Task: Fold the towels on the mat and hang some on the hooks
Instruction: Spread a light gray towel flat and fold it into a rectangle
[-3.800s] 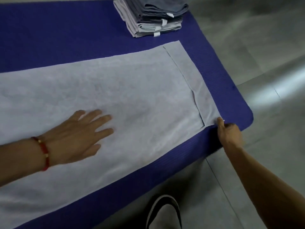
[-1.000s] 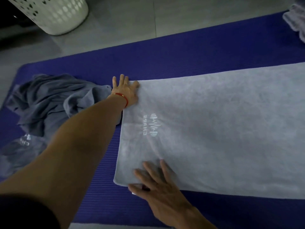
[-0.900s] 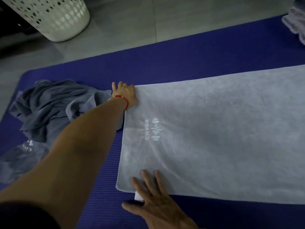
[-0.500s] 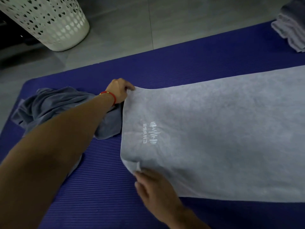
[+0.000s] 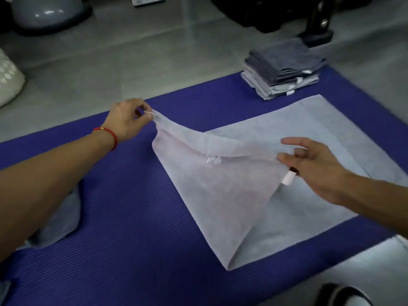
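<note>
Pale grey towel (image 5: 220, 195) lies on the purple mat (image 5: 132, 217), its length running toward the far right. Left hand (image 5: 127, 122) and right hand (image 5: 315, 171) each pinch a raised corner, the lifted end sagging between the fingers, a folded stack (image 5: 282, 71) beyond.

Brightness: dim indoor light, colours muted and greyish.
Light source: not in view; soft sheen on the tiled floor (image 5: 154, 40) at the top suggests it comes from the far side.
Glare: faint highlight on the rounded grey object (image 5: 47, 12) top left.
Shadows: weak and diffuse beneath the lifted pale towel (image 5: 220, 184).
Blur: slight motion smear on the right hand (image 5: 318, 171) and towel label.
Distortion: wide-angle stretching at the edges; forearms loom large.
</note>
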